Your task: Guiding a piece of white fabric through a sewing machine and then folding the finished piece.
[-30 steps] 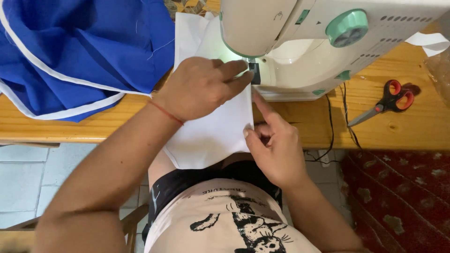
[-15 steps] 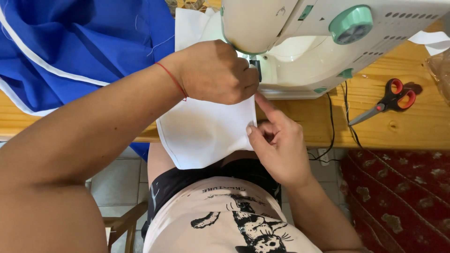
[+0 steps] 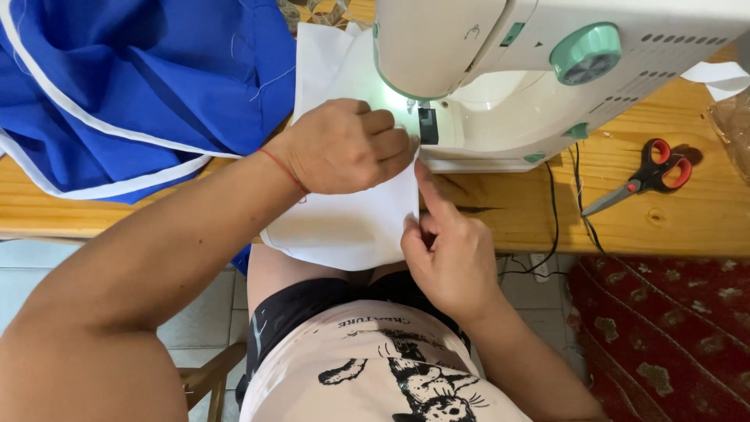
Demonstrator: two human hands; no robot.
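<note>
White fabric [image 3: 351, 227] hangs over the front edge of the wooden table [image 3: 547, 211] toward the person's lap, and its far part runs up under the head of the sewing machine [image 3: 500, 86]. Nearest the body, the right hand [image 3: 449, 250] pinches the cloth's right-hand edge between thumb and forefinger, the forefinger stretched toward the machine's base; the other fingers are curled in. Just beyond, the left hand [image 3: 348, 144] lies on top of the cloth with its fingers bent, pressing it flat right beside the needle area, which the machine's lamp lights. No stitched line can be made out on the visible cloth, so the seam looks to be at its start or not far in; most of the piece lies on the near side of the needle. A bunched blue cloth with white trim [image 3: 133, 86] covers the table's far left corner. Toward the right edge, well apart from both hands, lie red-handled scissors [image 3: 644, 176], untouched.
</note>
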